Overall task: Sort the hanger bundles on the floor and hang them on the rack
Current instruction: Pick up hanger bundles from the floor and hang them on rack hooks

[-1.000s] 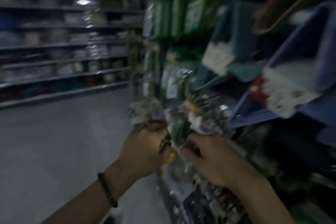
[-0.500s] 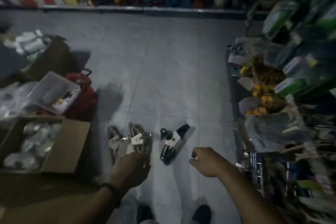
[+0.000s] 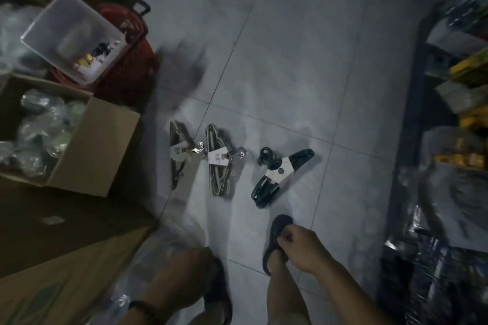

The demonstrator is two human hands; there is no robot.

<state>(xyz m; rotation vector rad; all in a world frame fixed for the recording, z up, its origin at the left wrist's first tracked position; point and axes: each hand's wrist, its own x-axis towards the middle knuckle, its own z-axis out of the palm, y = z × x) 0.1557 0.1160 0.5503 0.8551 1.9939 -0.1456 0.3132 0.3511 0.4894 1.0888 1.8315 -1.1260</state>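
— Where are the hanger bundles (image 3: 219, 163)?
— Three, side by side on the floor (image 3: 290, 60), labels up, likely laid out for sorting. My right hand (image 3: 298, 248) is clenched, empty; left hand (image 3: 182, 277) too blurred to tell.

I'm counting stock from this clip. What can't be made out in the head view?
Head view:
- Tags on the three hanger bundles: too small and blurred to read.
- Left hand: motion-blurred, grip unclear.
- Right hand: curled fingers hide the palm.
- Rack: cut off by the right edge, dark.
- Cardboard box contents: plastic-wrapped, dim.
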